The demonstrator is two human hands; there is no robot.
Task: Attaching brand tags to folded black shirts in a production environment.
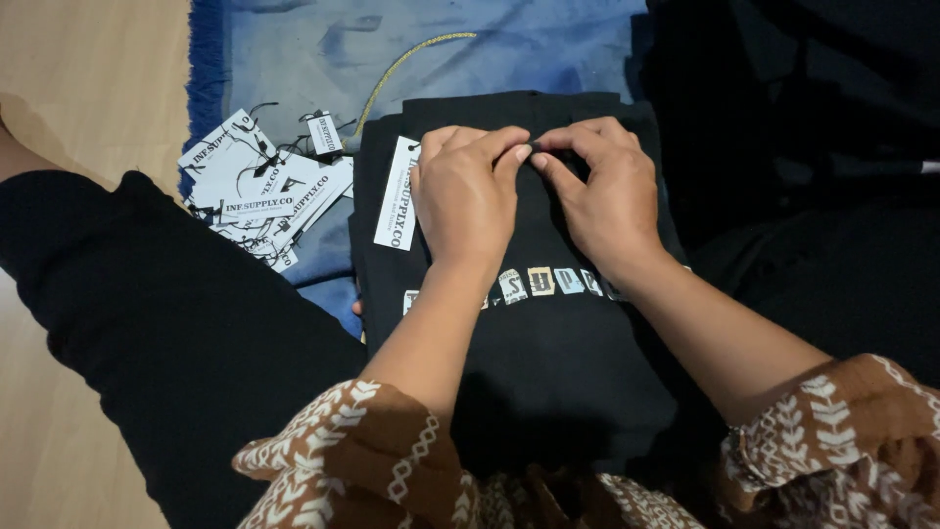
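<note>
Fingertips (pixel 522 152) of both hands are meeting at the collar end of a folded black shirt (pixel 548 362), thumb and forefinger of each pinched together on something small there; what exactly is between them is too small to tell. Left hand (pixel 468 191) is lying knuckles-up over the cloth, right hand (pixel 602 191) is mirroring it, the two touching at the tips.

The shirt is resting on the person's lap and a blue cloth (pixel 470 49), collar at 12 o'clock, a row of coloured letter patches across its chest just below the wrists. A white hang tag (pixel 397 194) is lying on the shirt at 9 o'clock from the left hand, touching its edge.

Judgement: the pinch is working best if the fabric under it is kept flat, with the heels of both hands pressing down so the fold is not creeping, and with the tag kept out from under the fingers.

Further out at 10 o'clock, a loose pile of white tags (pixel 259 191) with black strings is lying on the blue cloth; a yellowish cord (pixel 397 67) is curving at 11 o'clock. A dark pile (pixel 813 118) is sitting at 2 o'clock, wooden floor (pixel 88 59) far left.
</note>
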